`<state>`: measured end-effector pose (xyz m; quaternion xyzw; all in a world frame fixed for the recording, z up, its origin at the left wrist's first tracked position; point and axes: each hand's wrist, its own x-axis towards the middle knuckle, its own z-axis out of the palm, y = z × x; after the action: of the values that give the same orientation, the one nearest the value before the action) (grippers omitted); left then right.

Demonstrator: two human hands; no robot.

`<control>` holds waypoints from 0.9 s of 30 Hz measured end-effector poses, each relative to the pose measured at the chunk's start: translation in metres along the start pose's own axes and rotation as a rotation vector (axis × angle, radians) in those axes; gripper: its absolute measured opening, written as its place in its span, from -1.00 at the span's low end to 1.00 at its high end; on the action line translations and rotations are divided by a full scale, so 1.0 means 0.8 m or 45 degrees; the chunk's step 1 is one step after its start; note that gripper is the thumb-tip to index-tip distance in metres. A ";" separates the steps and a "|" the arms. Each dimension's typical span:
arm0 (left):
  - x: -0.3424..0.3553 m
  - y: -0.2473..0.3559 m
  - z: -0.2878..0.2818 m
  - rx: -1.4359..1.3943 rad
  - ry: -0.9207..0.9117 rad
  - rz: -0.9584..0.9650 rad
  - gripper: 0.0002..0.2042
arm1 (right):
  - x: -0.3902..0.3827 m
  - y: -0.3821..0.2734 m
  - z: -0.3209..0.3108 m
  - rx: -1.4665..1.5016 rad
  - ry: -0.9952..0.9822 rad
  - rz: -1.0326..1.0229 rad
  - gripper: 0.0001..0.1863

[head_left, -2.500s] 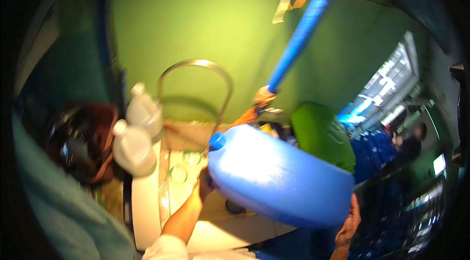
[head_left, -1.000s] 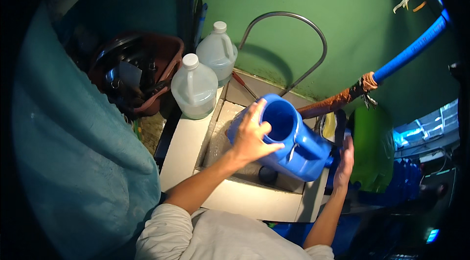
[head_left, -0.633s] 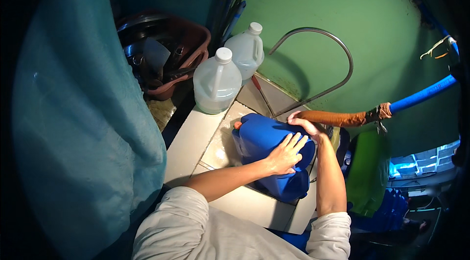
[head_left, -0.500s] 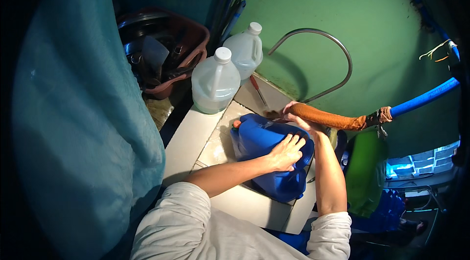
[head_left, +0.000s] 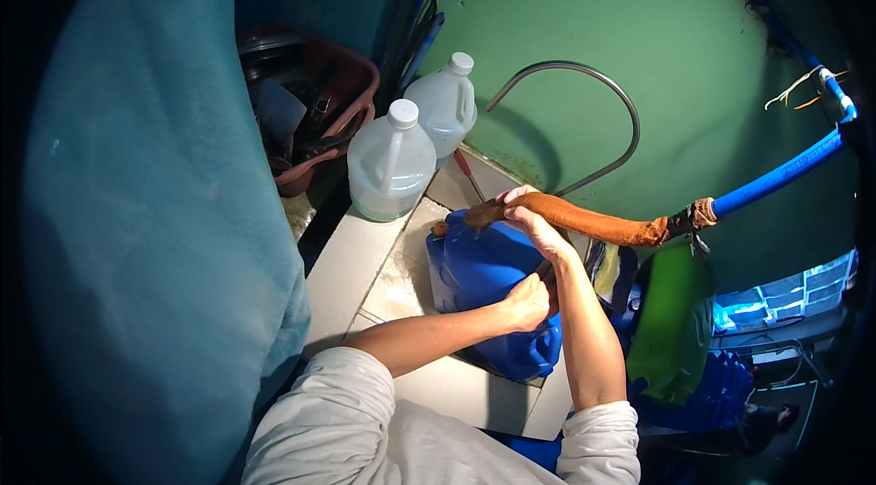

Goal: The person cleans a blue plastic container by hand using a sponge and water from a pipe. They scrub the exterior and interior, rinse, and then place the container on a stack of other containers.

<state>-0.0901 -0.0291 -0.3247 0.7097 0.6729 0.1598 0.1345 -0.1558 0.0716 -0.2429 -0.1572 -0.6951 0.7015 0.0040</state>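
My right hand (head_left: 524,213) grips a hose end (head_left: 593,220) wrapped in brown-orange cloth, above the blue jug (head_left: 476,266). The jug lies tipped over in a tiled basin (head_left: 406,284). My left hand (head_left: 531,304) is closed low against the jug, at its right part; its fingertips and anything in them are hidden behind my right forearm. A red-handled tool (head_left: 467,170) stands at the basin's back corner. Two translucent jugs (head_left: 374,170) (head_left: 433,97) with white caps stand at the back left. A curved metal tube (head_left: 620,106) arches behind the hose.
A red-brown tub (head_left: 333,61) of dark ware sits beyond the jugs. A teal drape (head_left: 164,229) fills the left. A blue pipe (head_left: 771,175) runs along the green wall (head_left: 584,1). A green object (head_left: 666,321) and blue containers (head_left: 703,385) are right, with a person partly visible behind.
The jug has swung down into the basin. In the last half second my right hand has raised the cloth-wrapped hose end leftward over it, and my left hand's spread fingers have curled closed.
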 end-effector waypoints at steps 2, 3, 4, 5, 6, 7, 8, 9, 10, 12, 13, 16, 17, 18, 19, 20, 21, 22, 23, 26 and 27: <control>-0.004 0.001 -0.005 -0.001 0.102 0.046 -0.61 | 0.002 0.009 -0.004 -0.055 0.041 -0.061 -0.70; -0.007 0.001 -0.009 0.012 0.193 0.077 -0.61 | 0.002 0.013 -0.008 -0.003 0.040 -0.034 -0.69; -0.010 0.002 -0.012 0.023 0.267 0.106 -0.60 | 0.003 0.017 -0.011 0.048 0.049 -0.019 -0.68; -0.013 0.002 -0.016 0.032 0.346 0.131 -0.60 | 0.002 0.019 -0.015 0.098 0.058 -0.004 -0.67; -0.016 0.003 -0.019 0.041 0.407 0.154 -0.61 | 0.002 0.022 -0.018 0.108 0.034 0.024 -0.67; -0.018 0.003 -0.022 0.050 0.463 0.176 -0.61 | 0.000 0.023 -0.020 0.118 0.012 0.052 -0.67; -0.018 0.004 -0.025 0.066 0.425 0.177 -0.59 | -0.001 0.025 -0.022 0.133 -0.029 0.067 -0.66; -0.018 0.004 -0.027 0.079 0.383 0.177 -0.57 | -0.004 0.027 -0.022 0.112 -0.025 0.065 -0.68; -0.016 0.002 -0.030 0.091 0.342 0.178 -0.56 | -0.006 0.028 -0.020 0.096 -0.040 0.049 -0.69; -0.012 -0.005 -0.034 -0.002 0.107 0.088 -0.52 | -0.012 0.030 -0.013 -0.095 -0.019 -0.054 -0.72; -0.009 -0.010 -0.034 -0.046 -0.012 0.048 -0.50 | -0.016 0.031 -0.007 -0.270 0.019 -0.140 -0.74; -0.005 -0.036 -0.026 -0.225 0.178 -0.095 -0.35 | -0.032 0.026 0.010 -0.472 0.271 -0.337 -0.85; -0.002 -0.046 -0.021 -0.210 0.142 -0.162 -0.29 | -0.033 0.020 0.015 0.191 0.052 -0.650 -0.84; 0.000 -0.057 -0.014 -0.177 0.104 -0.243 -0.24 | -0.041 0.013 0.016 -0.159 0.183 -0.541 -0.82; -0.002 -0.065 -0.004 -0.144 0.254 -0.291 -0.24 | -0.046 0.006 0.018 -0.675 0.341 -0.352 -0.79; -0.001 -0.077 0.005 -0.095 0.402 -0.323 -0.23 | -0.058 -0.003 0.016 -0.828 0.347 -0.552 -0.78; -0.001 -0.087 0.014 -0.207 0.547 -0.282 -0.22 | -0.063 -0.008 0.021 -0.961 0.422 -0.713 -0.76; 0.001 -0.100 0.020 -0.338 0.623 -0.231 -0.20 | -0.071 -0.012 0.026 -1.110 0.484 -0.860 -0.75; -0.002 -0.111 0.027 -0.115 0.763 -0.209 -0.22 | -0.079 -0.015 0.027 -1.092 0.437 -0.849 -0.74; -0.011 -0.145 0.030 -0.294 0.951 -0.296 -0.33 | -0.110 -0.005 0.044 -0.925 0.522 -0.615 -0.73; -0.014 -0.152 0.027 -0.471 0.973 -0.393 -0.36 | -0.121 0.001 0.046 -0.973 0.582 -0.692 -0.74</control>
<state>-0.1927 -0.0327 -0.3940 0.4550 0.7323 0.5061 0.0234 -0.0720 0.0139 -0.2238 -0.1106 -0.8986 0.3192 0.2800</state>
